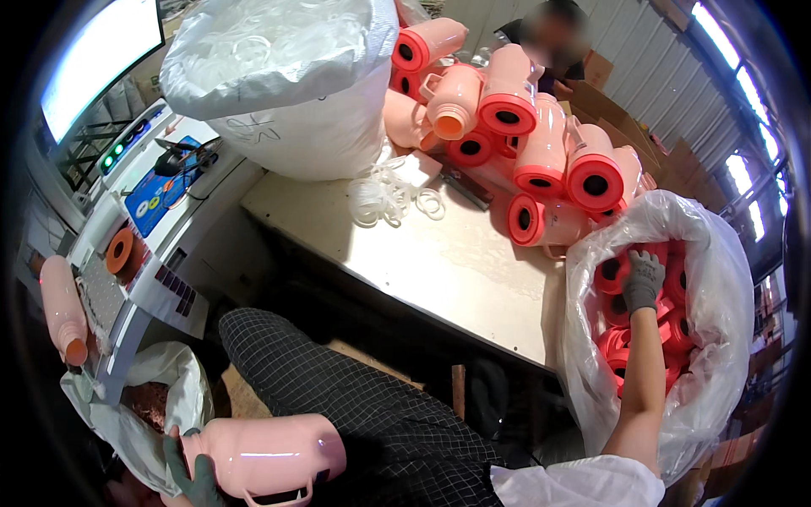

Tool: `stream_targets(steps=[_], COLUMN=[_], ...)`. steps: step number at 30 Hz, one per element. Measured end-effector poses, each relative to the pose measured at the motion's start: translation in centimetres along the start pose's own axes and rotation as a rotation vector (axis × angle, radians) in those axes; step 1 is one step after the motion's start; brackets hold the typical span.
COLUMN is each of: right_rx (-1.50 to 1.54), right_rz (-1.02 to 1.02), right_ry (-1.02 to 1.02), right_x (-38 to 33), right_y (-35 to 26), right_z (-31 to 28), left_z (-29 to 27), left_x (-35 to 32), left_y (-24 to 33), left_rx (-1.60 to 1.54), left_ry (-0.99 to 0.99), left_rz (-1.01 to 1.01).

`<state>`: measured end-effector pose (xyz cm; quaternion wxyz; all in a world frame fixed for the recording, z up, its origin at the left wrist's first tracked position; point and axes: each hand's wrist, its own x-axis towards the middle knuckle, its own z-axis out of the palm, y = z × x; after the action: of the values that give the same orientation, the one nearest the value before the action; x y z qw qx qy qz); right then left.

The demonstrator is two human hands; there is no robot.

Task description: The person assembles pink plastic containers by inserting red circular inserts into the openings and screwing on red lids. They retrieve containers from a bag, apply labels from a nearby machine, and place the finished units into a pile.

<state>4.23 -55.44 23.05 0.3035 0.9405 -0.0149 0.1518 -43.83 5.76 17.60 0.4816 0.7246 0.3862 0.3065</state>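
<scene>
My left hand (194, 475), in a grey glove, is closed on the neck end of a pink jug body (274, 452). The jug lies on its side by my thigh, its handle toward the lower edge. On the right, my right hand (644, 280), also gloved, reaches into a large clear plastic bag (718, 296). Its fingers bend over a red plastic base (621, 272) among several similar red parts; the fingertips are partly hidden. Several pink jugs (509, 89) with red bases lie piled on the table (439, 270) beside the bag.
A big white sack (312, 135) of translucent rings stands on the table, with loose white rings (376, 196) before it. At left are a lit screen (97, 63), a machine with an orange ring (124, 255), another pink jug (63, 308) and a lined bin (182, 380). Another person (553, 42) is behind the pile.
</scene>
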Motion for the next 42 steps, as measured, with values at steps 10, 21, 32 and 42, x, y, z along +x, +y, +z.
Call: stream_targets(steps=[10,21,32,42], right_rx=[2.465,1.799,2.045,2.000], right_rz=[-0.154,-0.840,-1.442,-1.329], right_ry=[-1.086,-0.273,0.242,0.109], right_x=[-17.0,-22.9,-19.2,-20.2], right_y=[-42.0,-46.2,-43.6,-42.5], right_z=[-14.0,-15.4,-26.8,-27.5], left_z=[-5.3,-0.9,4.3,5.0], left_x=[-2.4,-5.1,-3.4,-4.2], left_y=[-9.4,-14.5,-11.6,-9.1], left_rx=[-0.208,0.172,-1.295,-1.121], left_ry=[0.180,0.357,0.329,0.475], left_rz=[-0.107,0.021,-0.402,-0.220])
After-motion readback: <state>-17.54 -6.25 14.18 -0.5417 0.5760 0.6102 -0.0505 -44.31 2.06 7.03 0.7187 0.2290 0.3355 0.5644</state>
